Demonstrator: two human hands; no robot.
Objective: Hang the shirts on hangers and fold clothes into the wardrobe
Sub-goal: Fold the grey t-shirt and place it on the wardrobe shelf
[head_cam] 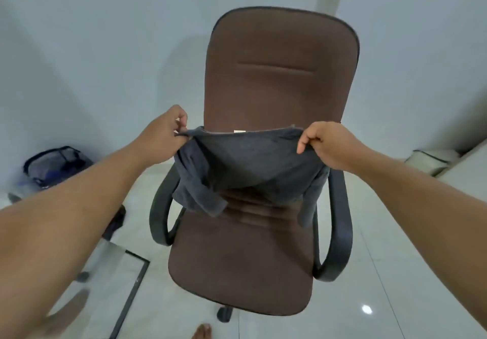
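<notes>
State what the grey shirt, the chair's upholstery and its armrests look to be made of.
Grey shirt: soft matte knit, likely cotton; it drapes limply. Chair upholstery: brown woven fabric, matte with stitched seams. Armrests: black plastic, by the smooth dull sheen.

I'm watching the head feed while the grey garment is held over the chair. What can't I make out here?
- Grey garment, head view: its own folds hide the cut; shirt or not, I cannot tell.
- Small label at its top edge: too small to read.
- Dark bag by the wall: blurred, contents unclear.
- Wardrobe and hangers: out of frame.
- Chair base: mostly hidden under the seat.
</notes>
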